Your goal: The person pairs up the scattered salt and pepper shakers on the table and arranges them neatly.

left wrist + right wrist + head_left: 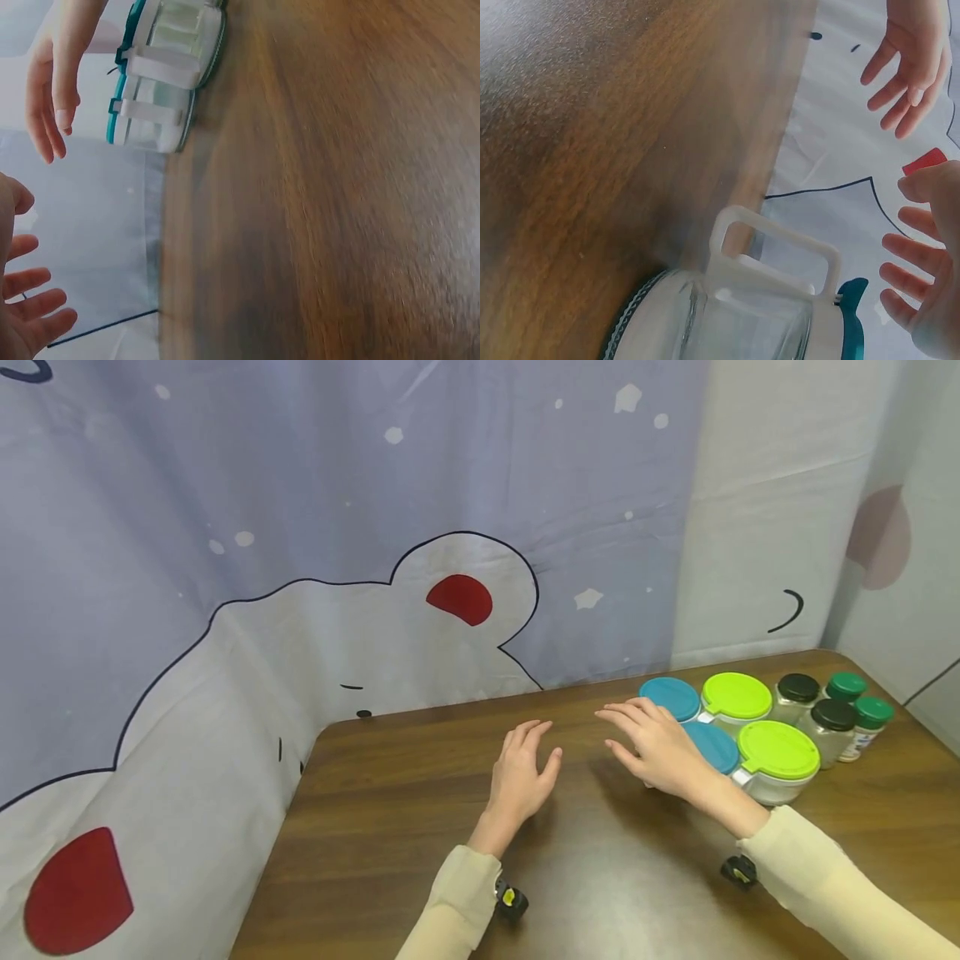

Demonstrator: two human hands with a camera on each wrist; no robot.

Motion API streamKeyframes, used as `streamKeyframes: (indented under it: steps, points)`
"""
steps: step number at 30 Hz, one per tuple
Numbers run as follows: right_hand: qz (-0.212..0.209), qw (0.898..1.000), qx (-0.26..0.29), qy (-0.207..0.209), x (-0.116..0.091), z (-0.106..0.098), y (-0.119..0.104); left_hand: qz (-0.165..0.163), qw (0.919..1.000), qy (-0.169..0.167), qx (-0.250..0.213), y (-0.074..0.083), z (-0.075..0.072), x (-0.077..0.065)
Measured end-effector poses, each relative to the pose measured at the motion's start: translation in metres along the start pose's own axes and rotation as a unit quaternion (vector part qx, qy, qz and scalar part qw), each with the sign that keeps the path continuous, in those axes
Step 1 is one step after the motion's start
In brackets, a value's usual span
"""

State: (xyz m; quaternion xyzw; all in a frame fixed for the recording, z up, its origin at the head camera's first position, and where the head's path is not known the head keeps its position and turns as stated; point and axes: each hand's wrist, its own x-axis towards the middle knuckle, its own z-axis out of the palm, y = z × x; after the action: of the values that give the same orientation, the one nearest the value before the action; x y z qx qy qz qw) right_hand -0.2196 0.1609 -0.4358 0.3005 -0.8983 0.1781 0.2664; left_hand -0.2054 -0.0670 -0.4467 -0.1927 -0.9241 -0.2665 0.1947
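My left hand point(521, 777) hovers above the wooden table with its fingers spread and slightly bent, holding nothing. To its right, my right hand point(663, 747) reaches over the table beside two blue-lidded jars point(714, 747), hiding parts of them. It too holds nothing, its fingers loosely extended. The right wrist view shows the nearby clear jar point(757, 315) with a white handle and a teal lid, apart from the fingers. Two lime-green-lidded jars point(778, 750) with white handles stand just right of the blue ones.
At the far right end of the group are two black-capped shakers point(831, 718) and two green-capped bottles point(870, 718). A printed curtain point(600, 527) hangs behind the wooden table point(397, 818). Dark wrist cameras point(512, 900) sit below both sleeves.
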Motion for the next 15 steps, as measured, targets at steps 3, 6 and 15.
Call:
streamKeyframes:
  steps: [3,6,15]
  points:
    - [-0.001,1.000,0.002,0.007,-0.001,-0.002,0.002,0.000,1.0000,0.006,-0.007,0.003,0.001,0.000]
    - [0.002,1.000,0.006,0.010,-0.002,-0.005,0.003,-0.004,0.9999,0.007,-0.015,0.004,0.003,0.000]
    - [0.019,0.999,0.014,0.027,-0.009,-0.012,0.006,-0.030,0.9981,0.005,-0.054,0.009,0.006,0.001]
